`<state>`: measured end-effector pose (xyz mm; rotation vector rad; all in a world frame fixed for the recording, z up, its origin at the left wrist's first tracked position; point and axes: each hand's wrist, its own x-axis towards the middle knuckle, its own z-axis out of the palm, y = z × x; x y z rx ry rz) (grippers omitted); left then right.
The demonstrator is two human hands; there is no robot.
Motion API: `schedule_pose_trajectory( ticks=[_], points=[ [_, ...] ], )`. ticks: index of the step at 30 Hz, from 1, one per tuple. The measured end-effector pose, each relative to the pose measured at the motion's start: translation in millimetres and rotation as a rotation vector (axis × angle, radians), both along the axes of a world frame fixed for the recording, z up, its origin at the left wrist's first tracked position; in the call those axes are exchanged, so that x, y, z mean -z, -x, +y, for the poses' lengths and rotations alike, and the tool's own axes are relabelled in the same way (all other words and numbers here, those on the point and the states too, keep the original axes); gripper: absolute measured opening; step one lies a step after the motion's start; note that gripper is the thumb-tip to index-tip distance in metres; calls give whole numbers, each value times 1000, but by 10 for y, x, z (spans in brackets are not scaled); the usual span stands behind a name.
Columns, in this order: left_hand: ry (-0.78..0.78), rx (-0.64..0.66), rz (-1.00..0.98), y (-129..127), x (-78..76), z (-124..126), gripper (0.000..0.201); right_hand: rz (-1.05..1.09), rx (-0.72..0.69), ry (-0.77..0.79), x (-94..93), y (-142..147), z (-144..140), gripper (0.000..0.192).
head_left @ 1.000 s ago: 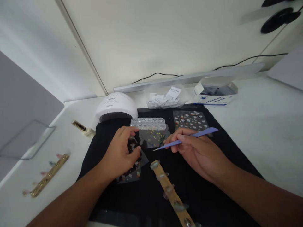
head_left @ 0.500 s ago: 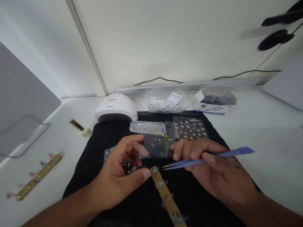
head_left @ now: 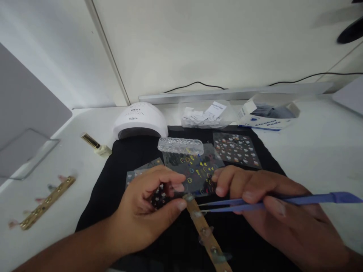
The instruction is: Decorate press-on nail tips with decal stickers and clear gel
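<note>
In my right hand (head_left: 272, 204) I grip purple tweezers (head_left: 306, 199) between thumb and fingers. Their two points are slightly apart, close to the clear nail tips near the upper end of a gold nail display strip (head_left: 210, 243). Whether the points touch a nail tip I cannot tell. My left hand (head_left: 150, 207) is left of the strip, its thumb tip at or against the strip's upper end. Its fingers are curved and apart from the thumb. Beyond the hands lies a clear nail sticker sheet (head_left: 193, 175) with colourful shapes.
On the black cloth (head_left: 104, 196) are a clear rhinestone case (head_left: 180, 145) and another sticker sheet (head_left: 236, 149). Behind stand a white nail lamp (head_left: 141, 120), a tub of packets (head_left: 205, 115) and an alcohol pad box (head_left: 268, 115). Left are a polish bottle (head_left: 96, 145) and a second gold strip (head_left: 48, 204).
The view has shifted a little. My right hand and the tweezers have moved nearer, and the tweezer points now reach closer to the strip's second nail tip. My left hand has hardly moved.
</note>
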<state>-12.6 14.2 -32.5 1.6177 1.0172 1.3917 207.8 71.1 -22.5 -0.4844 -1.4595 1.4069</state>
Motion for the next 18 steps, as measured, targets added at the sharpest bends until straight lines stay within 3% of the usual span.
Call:
schedule_pose_trajectory(
  ticks=[18],
  points=[
    [-14,37,48,12,-18,-64,44,-87,113,-129,-31,-22,-183,18]
  ],
)
